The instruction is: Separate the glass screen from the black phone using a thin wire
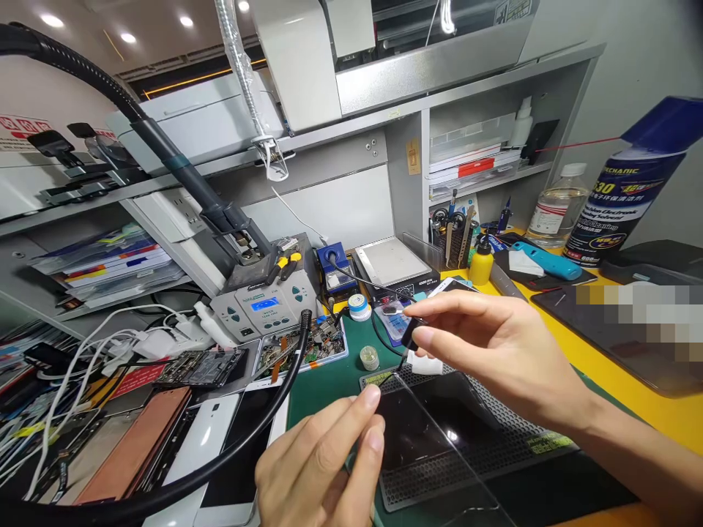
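Observation:
My right hand (494,344) pinches a small black piece (411,333) between thumb and index finger. A thin dark strip (391,379) runs from below that piece towards the fingertips of my left hand (329,461). My left fingers are closed together at the lower middle; what they grip is hidden. Just right of them, a clear pane's edge (425,417) slants down to the bottom of the view. Beneath both hands, a dark glossy screen (439,406) lies over a grey perforated pad (472,460) on the green mat (329,391).
A black hose (274,410) curves across the left side, past a hot-air station (263,304) and a tray of small parts (335,344). A small glass jar (370,358) stands near my fingers. Phones, a yellow bottle (481,263) and a blue-capped spray can (615,197) surround the workspace.

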### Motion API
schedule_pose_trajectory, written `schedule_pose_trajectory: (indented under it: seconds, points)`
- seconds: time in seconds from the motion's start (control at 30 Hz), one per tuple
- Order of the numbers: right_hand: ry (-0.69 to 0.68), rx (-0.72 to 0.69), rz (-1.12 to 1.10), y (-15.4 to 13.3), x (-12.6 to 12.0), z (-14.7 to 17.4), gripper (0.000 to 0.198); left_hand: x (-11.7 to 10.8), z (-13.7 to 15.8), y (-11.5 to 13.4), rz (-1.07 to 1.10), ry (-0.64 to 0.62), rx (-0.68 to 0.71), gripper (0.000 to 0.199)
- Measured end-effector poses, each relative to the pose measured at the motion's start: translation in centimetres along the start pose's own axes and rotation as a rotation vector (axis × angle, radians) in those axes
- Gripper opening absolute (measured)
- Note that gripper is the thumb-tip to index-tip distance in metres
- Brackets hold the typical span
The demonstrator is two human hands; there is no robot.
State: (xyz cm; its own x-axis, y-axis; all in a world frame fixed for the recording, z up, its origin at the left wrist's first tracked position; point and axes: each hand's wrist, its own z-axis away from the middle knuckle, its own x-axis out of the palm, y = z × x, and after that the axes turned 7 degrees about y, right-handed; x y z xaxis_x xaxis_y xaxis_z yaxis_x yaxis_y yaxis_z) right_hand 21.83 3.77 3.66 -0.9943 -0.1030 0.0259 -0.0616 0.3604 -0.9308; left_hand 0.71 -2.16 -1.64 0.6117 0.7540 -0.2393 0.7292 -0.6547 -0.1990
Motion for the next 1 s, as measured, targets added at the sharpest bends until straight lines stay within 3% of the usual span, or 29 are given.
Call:
schedule_pose_trajectory:
  seconds: [0.17,0.53,0.67,0.83,1.0]
  points:
    - [-0.045,0.056,-0.095,-0.16,-0.14,-0.02,0.014,0.02,-0.47,0.41,0.011,-0.015,-0.076,0.031]
    - [-0.070,0.052,-0.067,-0.18,-0.29,0.09,0.018,-0.04,-0.11,0.71,0.037,-0.018,-0.206,0.037]
    - [-0.064,-0.008,0.041,0.05,-0.26,0.17,0.019,0.01,0.06,0.62,0.060,-0.040,-0.221,0.036]
    - [-0.029,0.029,-0.063,-0.19,-0.41,0.07,0.011,0.23,0.01,0.69,0.068,0.010,-0.213,0.037]
    - [-0.088,0.047,-0.046,-0.03,-0.38,0.04,0.013,-0.02,-0.17,0.98,0.055,-0.039,-0.236,0.035]
